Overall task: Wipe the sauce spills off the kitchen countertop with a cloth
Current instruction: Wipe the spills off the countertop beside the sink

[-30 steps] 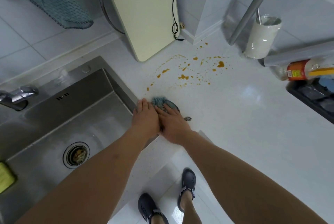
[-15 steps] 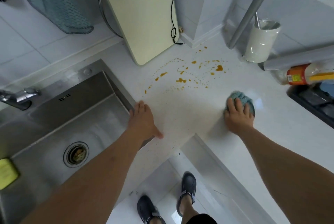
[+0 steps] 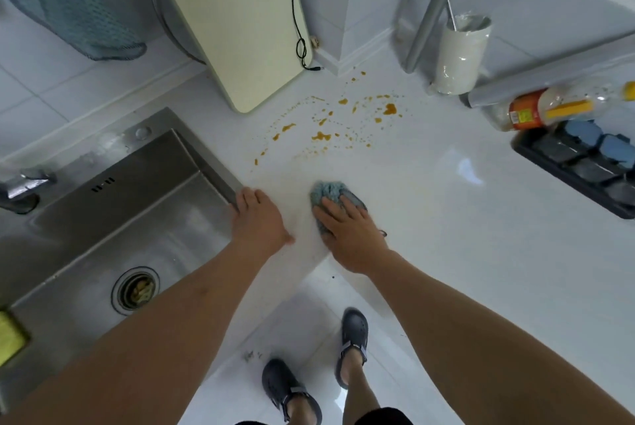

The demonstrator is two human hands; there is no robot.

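Observation:
Orange-brown sauce spills (image 3: 321, 137) dot the white countertop (image 3: 446, 218) toward the back corner. A bunched blue-grey cloth (image 3: 326, 192) lies on the counter just in front of the spills. My right hand (image 3: 347, 232) presses flat on the cloth with straight fingers, covering its near half. Flat on the counter rests my left hand (image 3: 257, 218), at the sink's right rim and a short gap left of the cloth.
A steel sink (image 3: 103, 235) fills the left side, with a tap (image 3: 24, 184) and a yellow sponge (image 3: 8, 338). A cream cutting board (image 3: 233, 22) leans at the back. A white utensil holder (image 3: 458, 57), a sauce bottle (image 3: 549, 108) and a black tray (image 3: 584, 163) stand right.
My right hand has slid the cloth back left from the right part of the counter to just in front of the spills. My left hand has stayed by the sink rim.

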